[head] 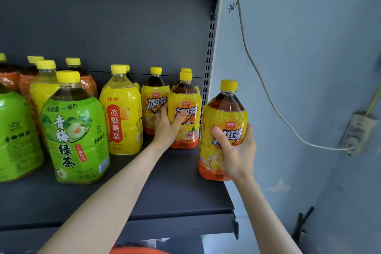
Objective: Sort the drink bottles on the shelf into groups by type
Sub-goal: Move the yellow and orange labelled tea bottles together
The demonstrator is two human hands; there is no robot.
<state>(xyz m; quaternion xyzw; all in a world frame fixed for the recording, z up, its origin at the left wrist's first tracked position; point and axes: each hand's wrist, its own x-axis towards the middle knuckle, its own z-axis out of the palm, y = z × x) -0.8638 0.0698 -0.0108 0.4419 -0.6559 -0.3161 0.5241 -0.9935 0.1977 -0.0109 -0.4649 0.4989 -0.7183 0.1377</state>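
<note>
My right hand (237, 150) grips an iced black tea bottle (224, 113), yellow-orange label and yellow cap, at the shelf's right front edge. My left hand (168, 128) wraps round a second iced tea bottle (185, 99) standing further back. Two more iced tea bottles stand near it: one (154, 93) to its left, one (186, 71) behind, mostly hidden. A yellow pear drink bottle (121, 113) stands left of them, and a green tea bottle (74, 136) is at the front left.
The dark grey shelf (165, 196) has bare room along its front. More bottles crowd the left: a green one (16, 134), a pale yellow one (44, 86), orange-labelled ones (87, 82). A slotted upright (209, 57) bounds the right side; a white cable (268, 97) hangs on the wall.
</note>
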